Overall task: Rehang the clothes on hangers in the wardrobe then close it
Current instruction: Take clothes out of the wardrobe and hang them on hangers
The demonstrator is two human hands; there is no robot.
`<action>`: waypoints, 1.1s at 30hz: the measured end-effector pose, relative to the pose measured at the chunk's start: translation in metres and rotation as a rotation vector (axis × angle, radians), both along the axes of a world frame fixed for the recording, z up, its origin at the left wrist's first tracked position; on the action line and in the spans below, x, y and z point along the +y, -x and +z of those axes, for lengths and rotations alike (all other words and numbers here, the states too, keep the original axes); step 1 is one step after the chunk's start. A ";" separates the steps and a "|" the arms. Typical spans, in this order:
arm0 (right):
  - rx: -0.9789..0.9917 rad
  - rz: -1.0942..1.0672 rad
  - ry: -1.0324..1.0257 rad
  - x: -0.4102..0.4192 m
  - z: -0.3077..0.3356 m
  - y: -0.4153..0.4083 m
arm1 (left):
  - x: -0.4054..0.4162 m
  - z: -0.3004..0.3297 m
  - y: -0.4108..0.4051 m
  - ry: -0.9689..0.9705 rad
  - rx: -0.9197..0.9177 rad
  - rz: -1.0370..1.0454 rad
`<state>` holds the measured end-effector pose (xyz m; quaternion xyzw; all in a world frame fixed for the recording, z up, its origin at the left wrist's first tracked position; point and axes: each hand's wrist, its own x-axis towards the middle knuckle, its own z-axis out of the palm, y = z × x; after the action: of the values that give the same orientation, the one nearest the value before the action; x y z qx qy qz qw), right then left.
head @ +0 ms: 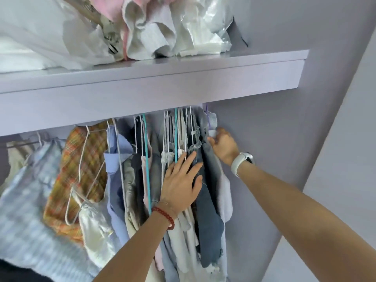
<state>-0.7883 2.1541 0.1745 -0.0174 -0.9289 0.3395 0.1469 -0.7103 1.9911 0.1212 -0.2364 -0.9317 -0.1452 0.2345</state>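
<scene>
Several garments hang on hangers in the lilac wardrobe. My left hand (181, 183), fingers spread, presses flat against the denim pieces (209, 218) near the right end of the row. My right hand (222, 147) pinches the top of the last pale garment (225, 192), which hangs from a purple hanger (208, 119) beside the wardrobe's side wall. Further left hang a light blue shirt (116, 159), an orange plaid garment (81, 159) and a pale blue striped one (30, 200). A bare white wire hanger (81, 180) dangles in front of the plaid.
A lilac shelf (162, 82) runs above the rail, piled with white bedding, folded cloth and a plastic bag (205, 23). The wardrobe's right side wall (274, 139) is close to my right hand. The rail itself is hidden behind the shelf front.
</scene>
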 end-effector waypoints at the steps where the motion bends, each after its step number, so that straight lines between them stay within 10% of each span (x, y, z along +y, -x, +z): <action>1: -0.033 -0.015 -0.039 -0.002 0.000 0.005 | 0.000 0.000 0.000 -0.009 0.010 -0.001; 20: 0.356 -0.350 0.245 0.015 0.044 -0.032 | 0.005 -0.002 0.002 -0.120 0.101 -0.074; 33: 0.291 -0.494 0.120 0.024 -0.098 -0.213 | 0.002 -0.007 -0.024 -0.098 0.199 -0.137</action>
<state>-0.5752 2.1776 0.0767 -0.2030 -0.8438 0.3469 0.3556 -0.6861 1.9933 0.1138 -0.3012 -0.8773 -0.1821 0.3264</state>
